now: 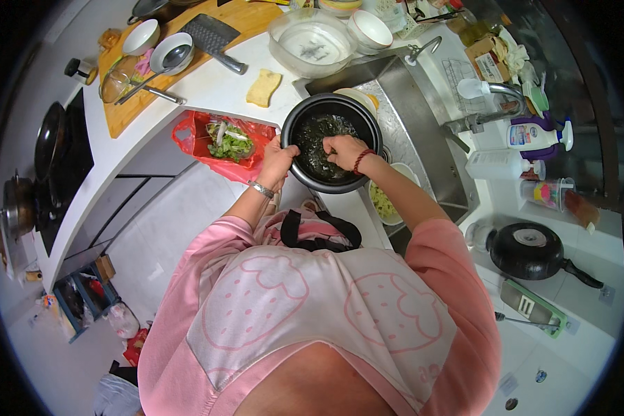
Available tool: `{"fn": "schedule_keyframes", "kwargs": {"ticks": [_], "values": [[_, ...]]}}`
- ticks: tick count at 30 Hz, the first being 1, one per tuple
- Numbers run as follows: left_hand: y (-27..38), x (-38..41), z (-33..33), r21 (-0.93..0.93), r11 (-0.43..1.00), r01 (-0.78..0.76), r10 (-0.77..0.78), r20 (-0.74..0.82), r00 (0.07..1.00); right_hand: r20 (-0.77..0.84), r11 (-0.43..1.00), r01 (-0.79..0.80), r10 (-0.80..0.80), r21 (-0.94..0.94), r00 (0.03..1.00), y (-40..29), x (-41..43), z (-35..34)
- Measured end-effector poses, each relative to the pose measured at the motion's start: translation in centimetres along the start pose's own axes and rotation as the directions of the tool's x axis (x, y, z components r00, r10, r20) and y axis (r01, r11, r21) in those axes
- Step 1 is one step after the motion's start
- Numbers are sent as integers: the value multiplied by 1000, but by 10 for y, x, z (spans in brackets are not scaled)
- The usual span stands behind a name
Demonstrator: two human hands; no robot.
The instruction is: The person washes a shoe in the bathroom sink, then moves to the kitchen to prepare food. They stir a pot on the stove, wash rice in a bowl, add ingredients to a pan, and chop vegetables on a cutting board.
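Observation:
A round black cooking pot is at the counter's front edge, partly over the sink's corner. My left hand grips its left rim, thumb over the lip. Inside, dark green leafy bits lie in water with a glossy, rippled surface. My right hand reaches into the pot with curled fingers; the fingertips are partly hidden, so I cannot tell whether they hold any leaves. Below my right forearm stands a white bowl of chopped pale green pieces. Left of the pot hangs a red plastic bag holding leafy green scraps.
A stainless steel sink with a faucet lies to the right. Behind the pot are a yellow cloth and a clear basin. A cleaver rests partly on a wooden board. A lidded black pan stands at right.

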State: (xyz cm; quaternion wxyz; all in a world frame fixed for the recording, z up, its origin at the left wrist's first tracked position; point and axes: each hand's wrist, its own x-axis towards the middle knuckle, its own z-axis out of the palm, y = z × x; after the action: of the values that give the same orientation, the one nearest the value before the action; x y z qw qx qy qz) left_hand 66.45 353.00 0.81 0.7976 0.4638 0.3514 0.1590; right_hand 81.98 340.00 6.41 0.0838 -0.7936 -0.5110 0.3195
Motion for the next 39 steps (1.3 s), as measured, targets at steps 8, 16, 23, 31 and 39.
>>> {"fn": "schedule_keyframes", "kwargs": {"ticks": [8, 16, 23, 31, 39], "values": [[3, 0, 1, -4, 1000, -23, 23, 14, 1000, -197, 879, 185, -106, 440, 975, 26, -11, -49], [-2, 2, -2, 6, 999, -31, 31, 1, 1000, -176, 976, -18, -21, -218, 984, -3, 14, -14], [8, -7, 4, -25, 999, -27, 27, 11, 1000, 122, 857, -79, 19, 509, 992, 13, 17, -16], [7, -5, 4, 14, 1000, -12, 12, 4, 1000, -91, 932, 48, -16, 360, 996, 32, -8, -44], [9, -6, 4, 18, 999, -26, 26, 19, 999, 221, 905, 289, -227, -312, 948, -8, 13, 24]]}}
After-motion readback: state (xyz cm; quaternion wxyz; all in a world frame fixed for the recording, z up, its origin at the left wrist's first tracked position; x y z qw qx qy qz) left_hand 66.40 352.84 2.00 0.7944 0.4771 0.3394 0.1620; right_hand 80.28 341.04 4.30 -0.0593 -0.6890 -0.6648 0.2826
